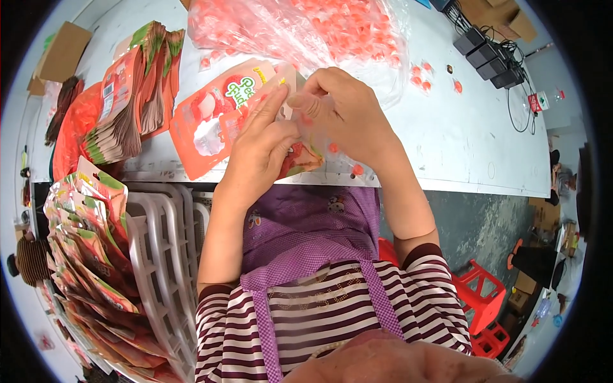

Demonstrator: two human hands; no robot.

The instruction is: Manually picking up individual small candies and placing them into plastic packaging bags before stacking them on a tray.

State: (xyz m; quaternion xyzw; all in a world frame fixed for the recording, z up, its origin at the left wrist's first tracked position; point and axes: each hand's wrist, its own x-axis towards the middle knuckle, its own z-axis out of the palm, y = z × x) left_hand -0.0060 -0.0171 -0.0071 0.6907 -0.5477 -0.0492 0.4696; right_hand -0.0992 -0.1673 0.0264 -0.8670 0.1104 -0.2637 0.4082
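I read both hands at the near edge of the tabletop [460, 147], working one orange stand-up pouch [295, 156]. The left hand [258, 150] clamps the pouch from the left side, fingers laid flat along its face. The right hand [345, 108] is closed at the pouch mouth, thumb and forefinger pinched; whether it grips a candy or only the pouch lip, I cannot tell.

Status, as a judgement: filling appears to be mid-run. A flat pouch of the same kind [211, 121] lies just to the left of the hands, apparently not yet filled. A fanned stack of empty pouches [128, 96] sits toward the left edge of the tabletop. A large clear bag of small orange wrapped candies [306, 25] lies at the far edge. Loose candies [421, 75] are scattered to the right of the hands, and one [357, 170] lies at the near edge.

A further batch of pouches [89, 255] stands below the tabletop at the left, beside a white plastic crate [159, 255]; filled or empty cannot be determined.
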